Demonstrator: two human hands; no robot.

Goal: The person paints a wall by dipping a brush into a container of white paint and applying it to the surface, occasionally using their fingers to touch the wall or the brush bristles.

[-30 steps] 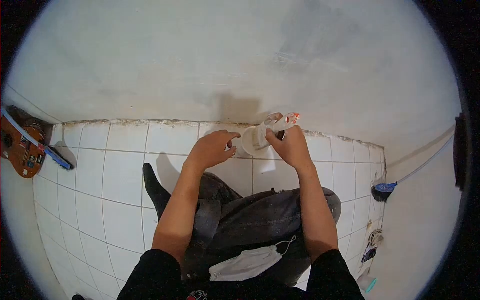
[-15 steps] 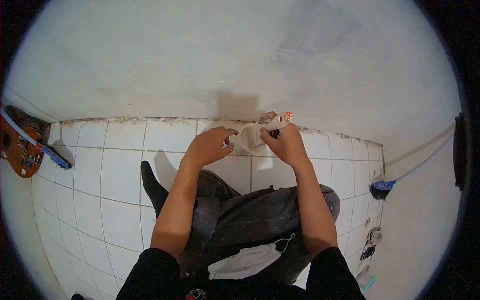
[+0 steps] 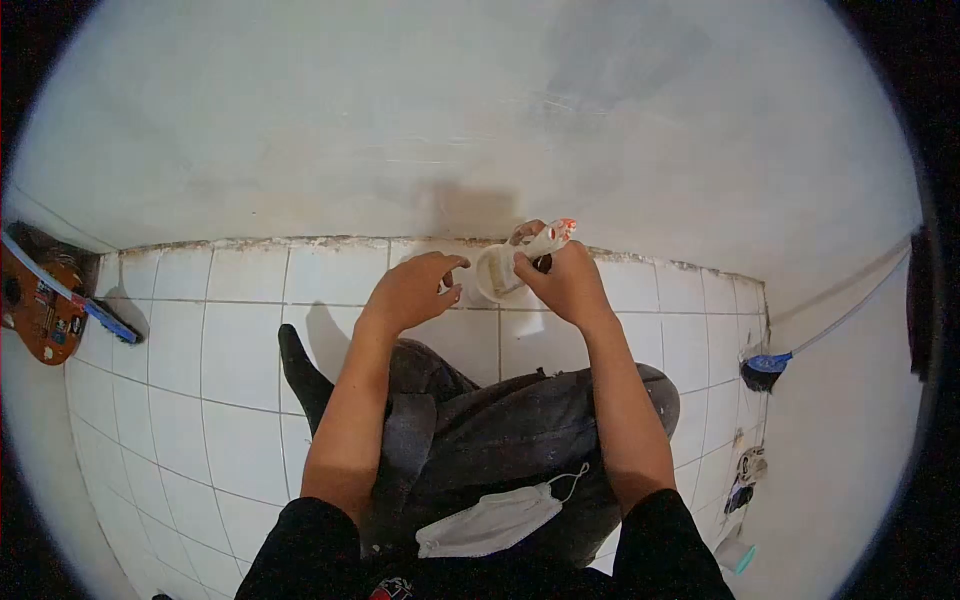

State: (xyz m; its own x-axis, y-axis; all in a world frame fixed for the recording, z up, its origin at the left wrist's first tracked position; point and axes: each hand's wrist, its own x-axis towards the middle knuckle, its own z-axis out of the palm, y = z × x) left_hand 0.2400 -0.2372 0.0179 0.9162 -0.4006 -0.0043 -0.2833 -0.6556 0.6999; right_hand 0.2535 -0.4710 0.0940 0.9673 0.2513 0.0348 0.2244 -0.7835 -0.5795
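Observation:
My right hand is closed around the pale handle of a paintbrush, whose end has red-orange marks. The brush slants down to the left, with its bristles inside a small white tub on the floor by the wall. Part of the handle is hidden behind my fingers. To the left of the tub hovers my left hand, holding nothing, its fingers curved and apart from the thumb.
The wall meets the white tiled floor along a chipped edge. A white face mask lies on my lap. At left are a guitar and a blue brush; at right, a blue broom.
Both hands stay almost where they were. The brush handle's end has shifted slightly up and left with my right hand, while the bristles remain in the tub.

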